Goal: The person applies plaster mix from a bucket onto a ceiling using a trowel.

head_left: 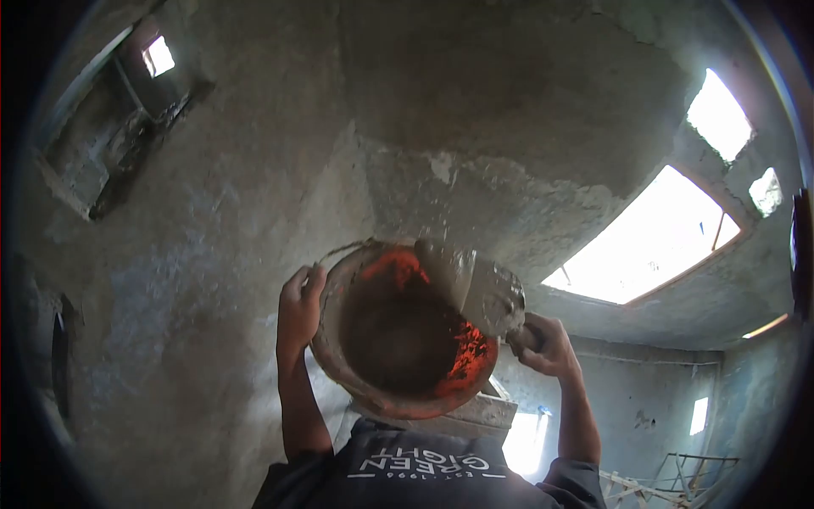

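A round orange bucket (354,383), crusted with grey mortar, is tilted in front of my chest so its mouth faces me. Dark mortar (394,331) lies inside, and bare orange shows along parts of the wall. My left hand (299,307) is closed on the bucket's left edge, by the wire handle (343,251). In my right hand (547,346) is the handle of a trowel (494,297). Wet grey mortar coats its blade, which overlaps the bucket's upper right rim.
A rough plastered wall (229,195) rises ahead and to the left. At the right is a large bright window opening (649,242), with smaller openings beyond it. A wooden board (475,417) sits behind the bucket, and a metal frame (695,471) stands at lower right.
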`<state>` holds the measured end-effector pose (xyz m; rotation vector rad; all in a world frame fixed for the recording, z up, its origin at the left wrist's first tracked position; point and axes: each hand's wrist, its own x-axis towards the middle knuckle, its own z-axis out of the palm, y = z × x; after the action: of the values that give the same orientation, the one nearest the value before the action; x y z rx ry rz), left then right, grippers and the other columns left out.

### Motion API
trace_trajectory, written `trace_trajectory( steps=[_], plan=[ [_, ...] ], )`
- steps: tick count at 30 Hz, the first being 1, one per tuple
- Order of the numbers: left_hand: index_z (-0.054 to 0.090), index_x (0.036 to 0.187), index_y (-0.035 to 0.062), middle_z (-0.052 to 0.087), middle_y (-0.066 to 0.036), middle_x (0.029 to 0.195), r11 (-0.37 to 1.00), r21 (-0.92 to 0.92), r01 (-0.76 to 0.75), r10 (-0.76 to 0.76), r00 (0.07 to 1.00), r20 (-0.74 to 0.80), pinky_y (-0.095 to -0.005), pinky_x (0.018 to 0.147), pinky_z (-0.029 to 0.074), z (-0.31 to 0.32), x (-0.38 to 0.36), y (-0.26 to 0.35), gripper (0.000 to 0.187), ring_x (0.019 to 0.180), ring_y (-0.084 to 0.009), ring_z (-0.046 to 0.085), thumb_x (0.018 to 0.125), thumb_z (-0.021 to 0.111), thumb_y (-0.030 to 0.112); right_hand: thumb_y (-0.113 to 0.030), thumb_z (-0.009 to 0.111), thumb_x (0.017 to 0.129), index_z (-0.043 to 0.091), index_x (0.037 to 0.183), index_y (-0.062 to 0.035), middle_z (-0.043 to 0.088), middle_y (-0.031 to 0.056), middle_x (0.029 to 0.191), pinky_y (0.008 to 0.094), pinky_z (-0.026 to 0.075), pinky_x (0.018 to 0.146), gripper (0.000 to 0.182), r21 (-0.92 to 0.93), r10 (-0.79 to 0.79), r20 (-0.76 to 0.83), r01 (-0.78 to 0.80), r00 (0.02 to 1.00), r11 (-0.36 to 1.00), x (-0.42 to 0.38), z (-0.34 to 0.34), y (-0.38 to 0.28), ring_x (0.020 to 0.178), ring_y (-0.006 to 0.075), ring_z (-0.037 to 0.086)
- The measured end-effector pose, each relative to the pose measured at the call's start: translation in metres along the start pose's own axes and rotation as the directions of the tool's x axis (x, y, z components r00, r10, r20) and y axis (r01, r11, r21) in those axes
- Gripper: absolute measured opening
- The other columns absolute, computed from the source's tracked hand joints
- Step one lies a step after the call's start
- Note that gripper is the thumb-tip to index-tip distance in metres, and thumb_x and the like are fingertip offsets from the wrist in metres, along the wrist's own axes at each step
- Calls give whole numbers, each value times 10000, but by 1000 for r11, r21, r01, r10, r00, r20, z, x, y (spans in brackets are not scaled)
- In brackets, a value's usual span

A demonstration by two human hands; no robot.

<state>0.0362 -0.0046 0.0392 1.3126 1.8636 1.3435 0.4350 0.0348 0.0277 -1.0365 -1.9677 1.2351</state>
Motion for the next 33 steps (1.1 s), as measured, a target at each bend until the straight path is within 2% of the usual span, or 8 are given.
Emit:
trace_trajectory(
  steps=[7,11,13,20,24,27,28,33],
  plan=[
    [544,836,-16,480,-54,686,987,-84,137,-140,990,-25,-304,634,389,-9,6,-30,391,668,-131,431,953,533,357,-398,555,843,568,1049,50,580,49,734,260,461,536,493,152,-3,-281,47,960,987,123,-17,-50,608,118,566],
    [539,816,-14,489,-58,661,978,-127,168,-174,984,-36,-314,608,386,-6,11,-36,374,641,-137,430,956,521,332,-228,507,919,555,1076,34,579,62,768,274,461,520,309,31,-277,-490,334,826,942,230,-60,-54,594,130,562],
    [539,813,-15,490,-62,651,973,-133,191,-193,981,-4,-319,603,386,-7,13,-38,367,627,-144,431,957,516,322,-208,531,937,585,1001,17,594,42,744,303,460,505,240,136,-175,-621,326,764,936,273,-79,-84,589,118,578],
    [540,806,1,503,-47,637,941,-134,309,-301,950,79,-300,570,381,-8,16,-48,351,604,-121,453,957,513,317,-255,635,839,560,1173,41,601,140,776,381,494,626,452,-386,-411,-855,140,317,912,405,-168,-91,710,244,634],
    [520,778,-1,462,-24,607,948,-163,273,-273,962,22,-289,530,336,-3,13,-52,359,584,-92,407,963,518,308,-228,671,805,495,1335,-20,578,221,978,430,474,810,596,-794,-792,-604,-153,88,589,426,-172,-73,909,332,595],
    [588,932,-3,535,-34,771,951,-182,251,-237,967,96,-284,650,408,-2,8,-76,398,705,-143,488,978,509,384,-185,655,826,449,1397,-113,532,214,1071,435,472,812,611,-759,-734,-650,-223,195,612,434,-154,-59,921,349,573],
    [487,765,44,336,47,683,954,-225,198,-199,980,20,-252,568,290,3,9,-69,380,638,-79,300,988,501,351,-185,655,826,449,1397,-113,532,214,1071,435,472,812,611,-759,-736,-649,-226,195,610,439,-151,-53,921,349,573],
    [534,817,24,417,27,695,944,-209,257,-251,966,52,-269,592,342,1,10,-63,379,649,-101,373,988,498,360,-105,613,850,410,1425,-181,538,199,1098,427,483,792,614,-757,-656,-635,-159,410,633,445,-125,-20,916,350,585]
  ],
)
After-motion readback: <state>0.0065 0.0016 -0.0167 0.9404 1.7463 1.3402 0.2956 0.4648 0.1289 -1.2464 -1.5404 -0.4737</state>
